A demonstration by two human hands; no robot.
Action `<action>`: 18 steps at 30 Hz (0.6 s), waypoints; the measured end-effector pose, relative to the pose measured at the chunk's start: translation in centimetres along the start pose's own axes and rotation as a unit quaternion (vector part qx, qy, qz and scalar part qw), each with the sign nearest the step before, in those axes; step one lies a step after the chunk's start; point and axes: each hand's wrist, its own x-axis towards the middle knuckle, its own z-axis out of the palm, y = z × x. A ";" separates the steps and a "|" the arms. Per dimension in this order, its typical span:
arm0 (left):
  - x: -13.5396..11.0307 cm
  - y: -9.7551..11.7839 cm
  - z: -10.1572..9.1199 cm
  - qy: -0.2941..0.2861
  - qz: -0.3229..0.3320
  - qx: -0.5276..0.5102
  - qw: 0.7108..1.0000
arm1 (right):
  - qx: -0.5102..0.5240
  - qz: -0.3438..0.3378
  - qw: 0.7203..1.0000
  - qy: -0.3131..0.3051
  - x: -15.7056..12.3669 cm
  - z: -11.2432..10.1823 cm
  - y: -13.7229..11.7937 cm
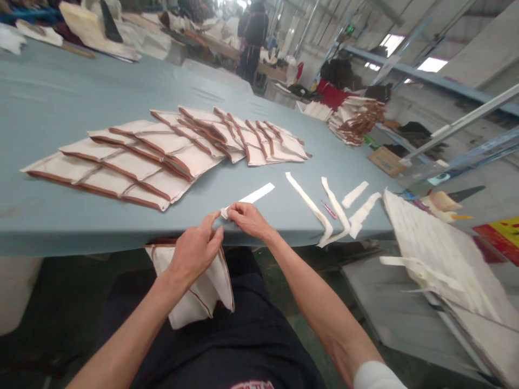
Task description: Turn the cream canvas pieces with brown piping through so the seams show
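- On the left half of the blue-grey table [60, 97], cream fabric pieces [121, 162] edged in brown lie fanned out in overlapping rows, well apart from the hands.
- At the near table edge, the left hand [194, 251] has thumb and forefinger pinched together at the near end of a white strip [253, 195]. The other fingers are curled loosely.
- Under that hand, on the person's lap, lies a folded cream piece [198, 297] with brown trim. The wrist hangs over it, and I cannot tell whether it touches.
- The white strip lies flat on the table and angles away to the right. Only its near end is lifted, between the two hands.
- Just right of the left hand, the right hand [247, 219] grasps the same end, its fingertips closed on it from above.
- The step in hand looks like fine work on the strip's end, perhaps folding or separating it. Anything further there calls for a firm two-handed pinch while the rest of the strip lies flat.
- Further right, loose strips [312, 208] lie scattered near the edge, some hanging over it, with a small pink tool [328, 209] between them.
- At the far right, large cream sheets [438, 254] rest on a lower surface.
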 end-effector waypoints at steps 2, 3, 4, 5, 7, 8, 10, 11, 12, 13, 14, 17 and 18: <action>0.8 0.5 0.7 -0.023 -0.008 0.045 0.999 | 0.024 0.001 1.000 0.006 0.1 0.0 0.1; 1.1 0.7 1.0 -0.033 -0.015 0.066 0.997 | 0.036 0.003 0.999 0.010 0.2 -0.1 0.2; 1.2 0.8 1.2 -0.042 -0.022 0.086 0.995 | 0.049 0.006 0.999 0.012 0.3 -0.1 0.2; 1.2 0.9 1.4 -0.051 -0.030 0.104 0.993 | 0.063 0.011 0.998 0.013 0.4 -0.2 0.2; 1.3 1.0 1.6 -0.064 -0.041 0.132 0.988 | 0.093 0.025 0.995 0.007 0.6 -0.5 0.3; 1.2 1.1 1.6 -0.068 -0.045 0.143 0.986 | 0.109 0.033 0.993 0.003 0.7 -0.6 0.4; 1.3 1.1 1.5 -0.073 -0.051 0.159 0.983 | 0.140 0.050 0.989 -0.003 0.9 -1.0 0.5; 1.3 1.0 1.5 -0.074 -0.052 0.164 0.982 | 0.153 0.057 0.987 -0.005 1.0 -1.1 0.5; 1.3 1.0 1.4 -0.075 -0.053 0.167 0.982 | 0.165 0.063 0.984 -0.006 1.1 -1.3 0.5; 1.4 0.9 1.4 -0.075 -0.053 0.168 0.981 | 0.176 0.068 0.982 -0.008 1.1 -1.4 0.5; 1.5 0.9 1.3 -0.073 -0.052 0.169 0.981 | 0.184 0.071 0.980 -0.011 1.2 -1.4 0.5; 1.7 1.0 1.3 -0.067 -0.048 0.174 0.981 | 0.201 0.074 0.977 -0.018 1.2 -1.4 0.4; 1.8 1.1 1.3 -0.066 -0.044 0.178 0.981 | 0.204 0.072 0.976 -0.019 1.2 -1.3 0.4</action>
